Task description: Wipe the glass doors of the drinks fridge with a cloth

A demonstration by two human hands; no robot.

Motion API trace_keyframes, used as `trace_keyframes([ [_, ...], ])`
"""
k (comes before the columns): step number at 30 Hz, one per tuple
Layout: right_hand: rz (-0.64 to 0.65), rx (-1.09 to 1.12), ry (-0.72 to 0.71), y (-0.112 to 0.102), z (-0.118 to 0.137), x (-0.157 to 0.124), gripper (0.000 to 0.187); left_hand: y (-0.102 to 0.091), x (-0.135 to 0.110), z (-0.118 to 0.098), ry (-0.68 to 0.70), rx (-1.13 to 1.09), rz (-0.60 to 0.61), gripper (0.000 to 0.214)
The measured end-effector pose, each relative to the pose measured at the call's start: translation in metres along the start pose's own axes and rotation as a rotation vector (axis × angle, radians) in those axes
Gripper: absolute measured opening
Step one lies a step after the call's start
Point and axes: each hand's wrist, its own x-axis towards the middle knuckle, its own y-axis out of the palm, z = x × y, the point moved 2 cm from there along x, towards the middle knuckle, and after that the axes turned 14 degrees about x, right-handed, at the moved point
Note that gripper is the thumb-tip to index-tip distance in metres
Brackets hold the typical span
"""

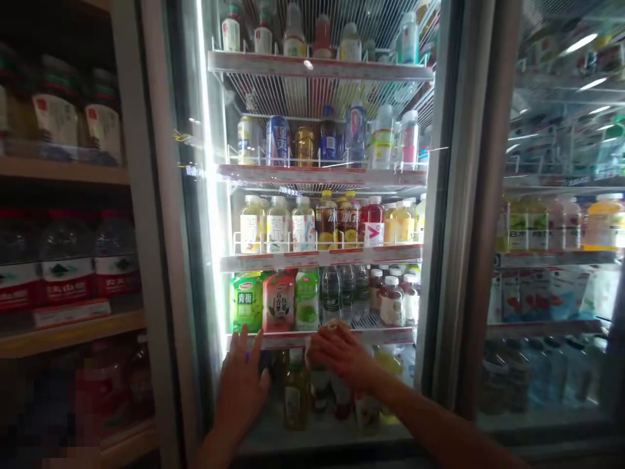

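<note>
My left hand (241, 381) is raised at the lower left of the lit drinks fridge, its fingers spread against or just before the glass door. Green and red drink pouches (278, 303) stand behind the glass above its fingertips. My right hand (342, 355) is closed over a pale cloth (311, 348), of which only bits show around the fingers. It is at the glass in front of the lower shelf edge (385, 336). Clear water bottles (332, 293) stand on the shelf above the right hand. Below it, a yellowish bottle (294, 394) is in dim light.
Shelves of bottles and cans (278, 140) rise behind the glass, which carries light reflections. A metal door frame (481, 208) divides this fridge from another at the right. At the left, a wooden shelf (63, 170) holds bottles; red-labelled water bottles (66, 260) stand lower.
</note>
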Motion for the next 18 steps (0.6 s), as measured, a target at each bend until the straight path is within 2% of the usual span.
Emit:
trace_keyframes([
  [2,-0.118,-0.079,0.178,-0.024,-0.026,-0.017,0.047,0.002,-0.01,-0.005,0.019,0.015,0.004,0.067],
  [4,-0.333,-0.198,0.431,-0.049,-0.053,-0.034,0.054,0.005,-0.021,-0.015,0.018,0.013,0.012,0.069],
  [6,-0.448,-0.281,0.595,-0.053,-0.053,-0.06,0.062,0.009,-0.033,-0.028,0.032,0.004,0.021,0.07],
  [7,-0.43,-0.292,0.613,-0.047,-0.042,-0.076,0.065,0.011,-0.039,-0.033,0.05,0.003,0.024,0.07],
  [10,-0.134,-0.228,0.461,-0.019,0.006,-0.124,0.064,0.016,-0.055,-0.04,0.123,0.023,0.025,0.069],
  [11,-0.096,-0.218,0.442,-0.015,0.016,-0.134,0.06,0.017,-0.059,-0.04,0.135,0.034,0.027,0.069],
  [13,-0.092,-0.219,0.454,-0.021,0.014,-0.133,0.054,0.018,-0.062,-0.036,0.126,0.048,0.029,0.067],
  [15,-0.215,-0.269,0.537,-0.042,-0.01,-0.108,0.054,0.017,-0.061,-0.032,0.09,0.049,0.045,0.063],
  [16,-0.317,-0.316,0.608,-0.052,-0.026,-0.093,0.056,0.016,-0.059,-0.031,0.075,0.045,0.056,0.061],
  [17,-0.401,-0.345,0.654,-0.058,-0.038,-0.078,0.058,0.015,-0.058,-0.03,0.062,0.041,0.065,0.058],
  [18,-0.427,-0.337,0.644,-0.057,-0.046,-0.065,0.059,0.014,-0.058,-0.029,0.048,0.038,0.077,0.057],
])
